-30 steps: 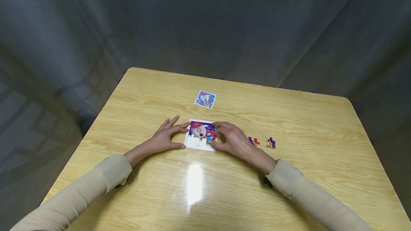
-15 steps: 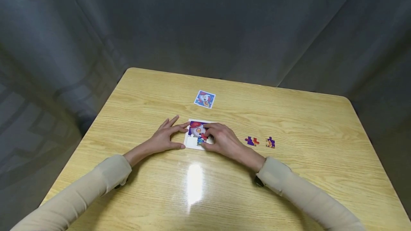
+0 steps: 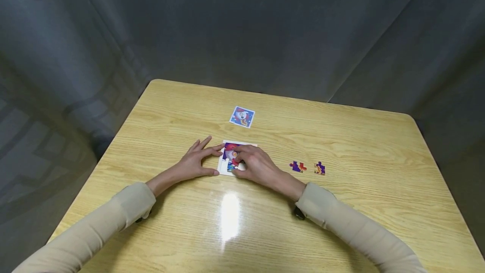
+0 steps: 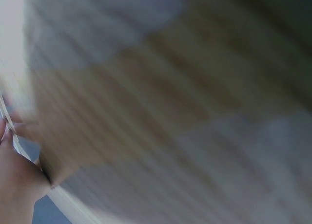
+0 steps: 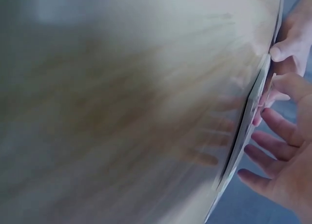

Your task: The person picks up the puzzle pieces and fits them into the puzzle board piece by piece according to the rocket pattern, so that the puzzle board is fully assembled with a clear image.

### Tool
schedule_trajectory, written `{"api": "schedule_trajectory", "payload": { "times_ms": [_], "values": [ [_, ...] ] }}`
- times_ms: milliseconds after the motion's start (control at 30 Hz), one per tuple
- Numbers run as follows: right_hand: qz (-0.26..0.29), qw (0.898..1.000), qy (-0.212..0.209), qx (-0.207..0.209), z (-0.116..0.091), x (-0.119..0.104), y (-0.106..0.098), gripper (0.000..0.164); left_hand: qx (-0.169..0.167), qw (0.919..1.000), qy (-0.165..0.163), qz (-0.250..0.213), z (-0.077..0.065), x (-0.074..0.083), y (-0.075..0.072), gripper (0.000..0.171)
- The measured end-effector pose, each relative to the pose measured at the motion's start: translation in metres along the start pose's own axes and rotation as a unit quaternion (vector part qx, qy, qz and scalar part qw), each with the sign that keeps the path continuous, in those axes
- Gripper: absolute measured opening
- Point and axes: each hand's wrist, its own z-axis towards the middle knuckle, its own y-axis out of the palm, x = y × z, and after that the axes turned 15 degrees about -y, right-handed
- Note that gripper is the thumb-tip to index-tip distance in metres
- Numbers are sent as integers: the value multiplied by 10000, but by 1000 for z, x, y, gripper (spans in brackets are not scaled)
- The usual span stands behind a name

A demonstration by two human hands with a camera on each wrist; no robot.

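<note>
A small square puzzle tray [image 3: 230, 141] with a white border lies mid-table in the head view; assembled pieces of a cartoon picture fill its upper part. My left hand [image 3: 192, 164] rests at its left edge, thumb and forefinger spread and touching the border. Between thumb and fingers, my right hand [image 3: 261, 167] pinches a blue-and-red puzzle piece [image 3: 231, 166] over the tray's lower left. That hand hides much of the tray's right side. The right wrist view shows the right hand [image 5: 292, 151] beside the tray's edge, with the piece seen edge-on.
Two loose puzzle pieces lie right of the tray: a purple-and-red one [image 3: 297, 167] and a purple-and-orange one [image 3: 320, 168]. Beyond the tray is a small picture card [image 3: 242, 117]. The wooden table [image 3: 341, 138] ends at a dark curtain [image 3: 242, 33].
My right hand has carried the puzzle piece leftward across the tray, from its lower right to its lower left. The left hand has stayed at the left edge.
</note>
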Motion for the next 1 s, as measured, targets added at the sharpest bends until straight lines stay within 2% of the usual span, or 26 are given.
{"api": "schedule_trajectory", "payload": {
  "times_ms": [600, 1000],
  "values": [
    [-78, 9997, -14, -211, 11, -3, 8, 23, 7, 10000, 39, -7, 0, -1, 1, 53],
    [-86, 9998, 42, -148, 13, -3, 9, 24, -18, 10000, 11, -18, 0, -1, 1, 53]
  ]
}}
